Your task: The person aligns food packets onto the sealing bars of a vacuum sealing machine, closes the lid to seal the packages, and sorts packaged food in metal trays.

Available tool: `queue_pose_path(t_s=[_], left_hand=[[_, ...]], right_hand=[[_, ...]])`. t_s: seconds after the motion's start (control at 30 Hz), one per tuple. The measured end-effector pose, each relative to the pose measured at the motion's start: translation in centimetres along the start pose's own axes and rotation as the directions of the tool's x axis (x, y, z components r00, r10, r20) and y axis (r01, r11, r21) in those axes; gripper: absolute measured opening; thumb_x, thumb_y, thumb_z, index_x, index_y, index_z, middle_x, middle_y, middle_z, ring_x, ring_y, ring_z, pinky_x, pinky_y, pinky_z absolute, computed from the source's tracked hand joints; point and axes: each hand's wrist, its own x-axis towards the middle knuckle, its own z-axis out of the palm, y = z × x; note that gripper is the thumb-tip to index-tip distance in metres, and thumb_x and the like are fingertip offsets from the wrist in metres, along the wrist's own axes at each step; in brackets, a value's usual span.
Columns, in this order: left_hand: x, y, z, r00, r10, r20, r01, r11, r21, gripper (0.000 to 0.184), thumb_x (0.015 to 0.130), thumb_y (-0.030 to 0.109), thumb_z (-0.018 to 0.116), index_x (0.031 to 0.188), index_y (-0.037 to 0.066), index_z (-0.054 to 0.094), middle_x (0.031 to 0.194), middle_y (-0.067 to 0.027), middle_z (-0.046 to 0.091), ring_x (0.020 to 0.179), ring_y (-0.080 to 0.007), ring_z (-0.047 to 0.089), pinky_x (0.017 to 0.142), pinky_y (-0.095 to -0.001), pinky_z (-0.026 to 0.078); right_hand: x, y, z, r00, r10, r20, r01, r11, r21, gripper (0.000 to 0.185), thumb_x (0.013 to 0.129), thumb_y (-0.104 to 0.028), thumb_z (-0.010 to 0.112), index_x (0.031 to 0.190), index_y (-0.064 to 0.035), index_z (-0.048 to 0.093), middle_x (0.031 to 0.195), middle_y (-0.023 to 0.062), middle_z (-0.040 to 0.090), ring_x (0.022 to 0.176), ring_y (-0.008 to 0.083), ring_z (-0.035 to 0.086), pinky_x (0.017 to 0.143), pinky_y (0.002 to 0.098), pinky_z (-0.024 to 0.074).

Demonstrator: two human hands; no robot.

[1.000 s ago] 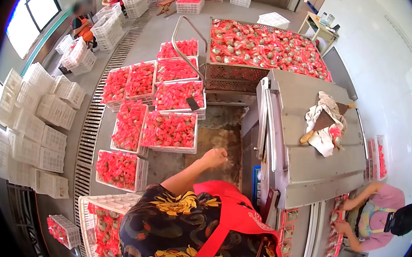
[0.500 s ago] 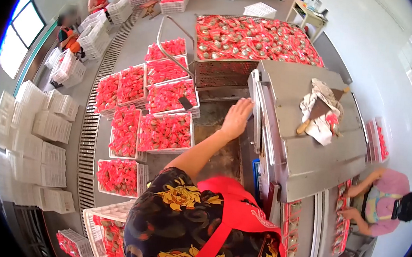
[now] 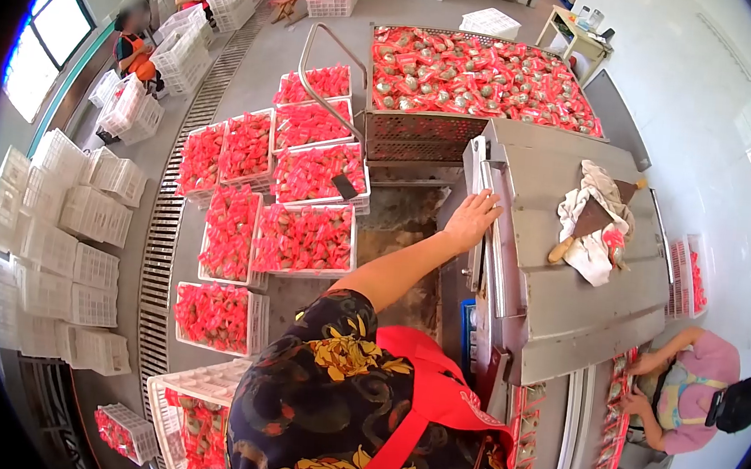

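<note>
My left hand (image 3: 473, 218) reaches out from a dark floral sleeve, palm down. Its fingers are stretched out and rest against the metal side rail (image 3: 501, 245) of a steel machine (image 3: 556, 313). Nothing is seen held in it. On the machine's flat top lie a crumpled white cloth (image 3: 589, 264), a broad brown blade (image 3: 593, 218) with a wooden handle, and a small red-and-clear packet (image 3: 613, 238). My right hand is out of view. A red apron (image 3: 422, 364) covers my front.
White crates of red packets (image 3: 308, 238) stand on the left beside a floor drain (image 3: 166, 234). A large metal bin (image 3: 415, 140) of packets stands behind the machine. One co-worker (image 3: 701, 388) works at the packet rows on the right; two others sit far left, near stacked white crates (image 3: 105, 215).
My left hand has moved right, and its fingers now lie over the machine's rail. The whole view has shifted slightly. The right-hand co-worker's arms have shifted over the packet rows.
</note>
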Motion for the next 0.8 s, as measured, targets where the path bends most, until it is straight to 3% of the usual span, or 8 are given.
queue_pose_path(t_s=[0.23,0.3,0.5,0.53,0.6,0.67,0.77,0.8], left_hand=[[1.0,-1.7,0.3,0.995,0.088,-0.039,-0.085,0.994,0.064,0.043,0.078,0.001,0.062,0.120,0.010,0.061,0.134,-0.0114,0.055,0.134,-0.0320,0.044,0.106,-0.0458,0.039],[1.5,-2.6,0.9,0.998,0.066,0.017,-0.065,0.997,-0.043,0.042,0.081,0.003,0.060,0.122,0.010,0.062,0.136,-0.0117,0.054,0.136,-0.0318,0.042,0.112,-0.0450,0.034],[3.7,-4.9,3.8,0.981,0.175,-0.086,-0.176,0.984,-0.002,0.035,0.072,0.000,0.061,0.107,0.004,0.063,0.121,-0.0163,0.061,0.121,-0.0348,0.054,0.100,-0.0445,0.043],[4.0,-5.4,4.3,0.958,0.239,-0.157,-0.241,0.970,0.005,0.027,0.077,0.002,0.059,0.103,0.005,0.064,0.121,-0.0186,0.059,0.106,-0.0357,0.056,0.095,-0.0464,0.044],[5.1,-4.4,2.9,0.985,0.172,0.031,-0.174,0.981,0.090,0.018,0.081,0.005,0.057,0.098,0.005,0.062,0.117,-0.0183,0.060,0.107,-0.0352,0.057,0.095,-0.0464,0.045],[6.0,-6.2,4.3,0.914,0.388,-0.118,-0.374,0.919,0.123,0.022,0.080,0.002,0.055,0.100,0.005,0.065,0.105,-0.0165,0.063,0.104,-0.0355,0.058,0.093,-0.0465,0.045],[8.0,-5.7,2.0,0.900,0.427,0.083,-0.432,0.900,0.057,0.017,0.073,0.001,0.062,0.089,0.006,0.063,0.091,-0.0148,0.061,0.094,-0.0346,0.057,0.089,-0.0459,0.044],[8.3,-5.6,1.5,0.899,0.429,0.088,-0.433,0.901,0.031,0.015,0.071,0.001,0.064,0.086,0.006,0.062,0.089,-0.0146,0.060,0.093,-0.0346,0.056,0.088,-0.0456,0.044]], right_hand=[[-1.2,2.0,0.4,1.000,0.031,-0.005,-0.030,0.999,0.026,0.008,0.080,-0.014,0.070,0.079,-0.0063,0.069,0.073,0.0106,0.069,0.067,0.0258,0.067,0.062,0.0360,0.0525],[-2.8,3.9,0.7,0.999,0.052,-0.017,-0.051,0.997,0.055,0.008,0.079,-0.014,0.070,0.079,-0.0063,0.069,0.073,0.0106,0.069,0.068,0.0258,0.067,0.062,0.0360,0.0525],[-8.9,10.5,3.8,0.990,0.125,-0.063,-0.110,0.973,0.205,0.008,0.079,-0.015,0.070,0.079,-0.0064,0.069,0.073,0.0106,0.069,0.068,0.0259,0.067,0.062,0.0361,0.0525],[-9.8,11.8,4.6,0.990,0.123,-0.065,-0.104,0.964,0.244,0.008,0.079,-0.015,0.070,0.079,-0.0064,0.069,0.073,0.0106,0.069,0.068,0.0260,0.067,0.062,0.0361,0.0525],[-12.3,14.1,6.2,0.990,0.106,-0.091,-0.075,0.954,0.289,0.008,0.079,-0.015,0.070,0.079,-0.0065,0.069,0.073,0.0106,0.069,0.068,0.0260,0.067,0.062,0.0361,0.0525],[-15.1,13.5,7.0,0.985,0.071,-0.155,-0.041,0.981,0.187,0.007,0.078,-0.015,0.070,0.080,-0.0079,0.070,0.073,0.0104,0.069,0.069,0.0268,0.068,0.062,0.0364,0.0523],[-18.4,12.1,7.5,0.947,0.083,-0.310,-0.057,0.994,0.091,0.007,0.076,-0.014,0.070,0.082,-0.0113,0.073,0.072,0.0112,0.068,0.068,0.0277,0.068,0.062,0.0370,0.0518],[-18.8,12.7,7.9,0.957,0.137,-0.256,-0.114,0.988,0.100,0.011,0.078,-0.010,0.073,0.087,-0.0047,0.073,0.075,0.0089,0.071,0.070,0.0178,0.067,0.066,0.0324,0.0522]])
